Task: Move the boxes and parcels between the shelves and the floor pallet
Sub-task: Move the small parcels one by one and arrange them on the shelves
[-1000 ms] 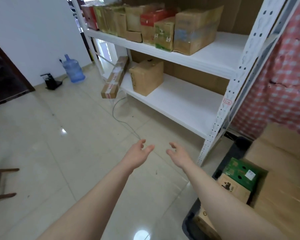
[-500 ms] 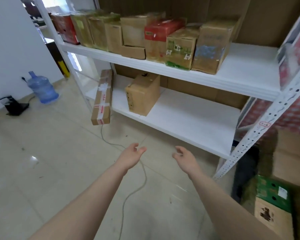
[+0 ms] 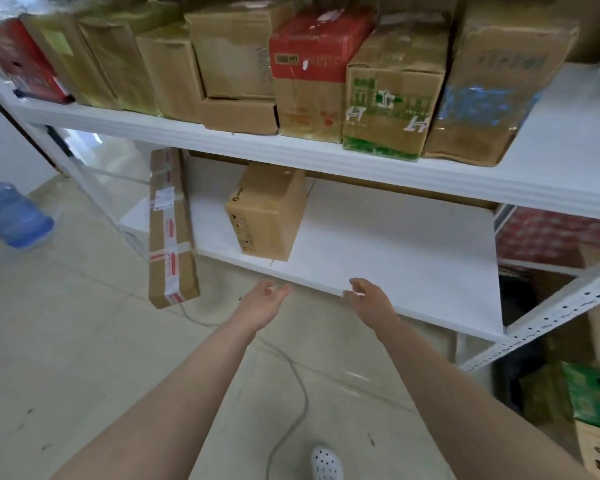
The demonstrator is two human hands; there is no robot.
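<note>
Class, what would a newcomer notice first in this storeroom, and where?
The left hand and right hand, both open, reach toward the white lower shelf holding one brown cardboard box. A red-topped carton stands out on the upper shelf; a long taped brown parcel slants at the left.

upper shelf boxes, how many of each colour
red or part red boxes: 2
brown box with green print: 1
brown box with blue print: 1
plain brown boxes: 5
total: 9 (the left end is blurred, so those colours are less sure)
</note>
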